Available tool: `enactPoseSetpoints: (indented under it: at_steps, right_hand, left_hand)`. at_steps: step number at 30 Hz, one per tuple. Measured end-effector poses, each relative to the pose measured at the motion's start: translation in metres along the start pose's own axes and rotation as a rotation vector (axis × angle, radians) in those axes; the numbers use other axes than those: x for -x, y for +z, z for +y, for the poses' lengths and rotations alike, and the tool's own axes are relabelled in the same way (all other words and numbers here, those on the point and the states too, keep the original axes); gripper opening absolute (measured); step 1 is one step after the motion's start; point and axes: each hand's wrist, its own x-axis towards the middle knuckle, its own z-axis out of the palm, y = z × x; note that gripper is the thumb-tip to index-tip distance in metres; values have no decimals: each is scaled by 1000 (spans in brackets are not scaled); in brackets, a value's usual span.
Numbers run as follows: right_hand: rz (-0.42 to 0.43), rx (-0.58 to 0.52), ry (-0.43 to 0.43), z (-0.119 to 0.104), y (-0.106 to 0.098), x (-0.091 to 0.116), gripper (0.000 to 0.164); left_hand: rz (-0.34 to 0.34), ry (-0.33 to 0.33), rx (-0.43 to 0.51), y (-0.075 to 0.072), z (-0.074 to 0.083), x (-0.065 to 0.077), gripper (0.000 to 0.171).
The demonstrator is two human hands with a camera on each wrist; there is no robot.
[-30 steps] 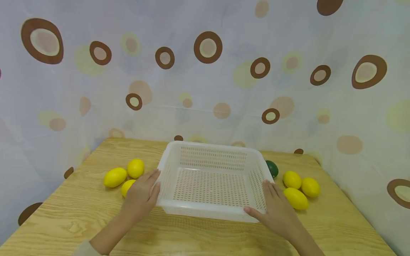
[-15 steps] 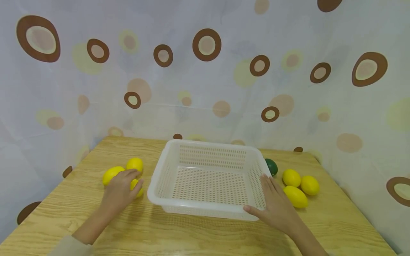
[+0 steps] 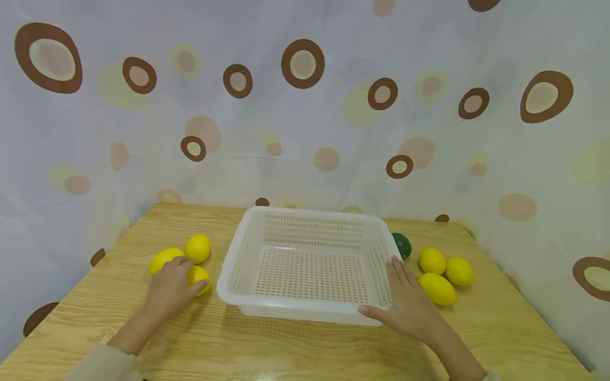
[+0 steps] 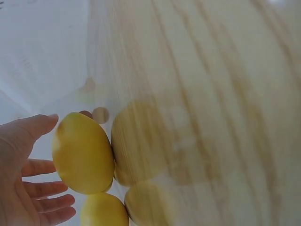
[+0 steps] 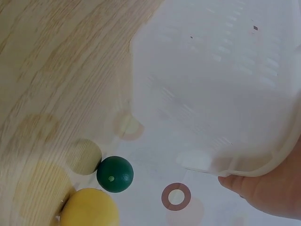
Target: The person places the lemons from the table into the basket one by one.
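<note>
A white perforated plastic basket (image 3: 310,275) stands on the wooden table. My right hand (image 3: 412,307) rests on its right rim, fingers extended and thumb over the front corner; in the right wrist view a fingertip lies against the rim's edge. To the left of the basket, my left hand (image 3: 169,283) reaches around a yellow lemon (image 3: 199,280), fingers spread. In the left wrist view the thumb and fingers are beside the lemon (image 4: 83,153); whether they touch it I cannot tell. Two more lemons lie there, one behind (image 3: 197,248) and one partly hidden by the hand (image 3: 166,260).
Right of the basket lie three lemons (image 3: 437,289), with a dark green round fruit (image 3: 402,245) partly hidden behind the basket's right wall. A pale curtain (image 3: 305,132) with brown and yellow circles hangs around the wooden table (image 3: 295,352).
My left hand has left the basket's left side and moved left to the lemon. My right hand stays at the basket's right rim. The view has shifted slightly.
</note>
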Motion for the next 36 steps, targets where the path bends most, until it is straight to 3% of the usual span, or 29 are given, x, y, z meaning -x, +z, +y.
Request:
enactPoseSetpoints:
  at_steps: [7, 23, 36]
  right_hand:
    - [-9, -4, -2, 0, -1, -1, 112]
    - [-25, 2, 13, -1, 1, -1, 109]
    - [-22, 15, 10, -1, 0, -1, 110]
  left_hand:
    - [-20, -9, 4, 5, -3, -4, 51]
    - [-134, -61, 49, 13, -1, -5, 62]
    - [-133, -46, 81, 12, -2, -6, 63]
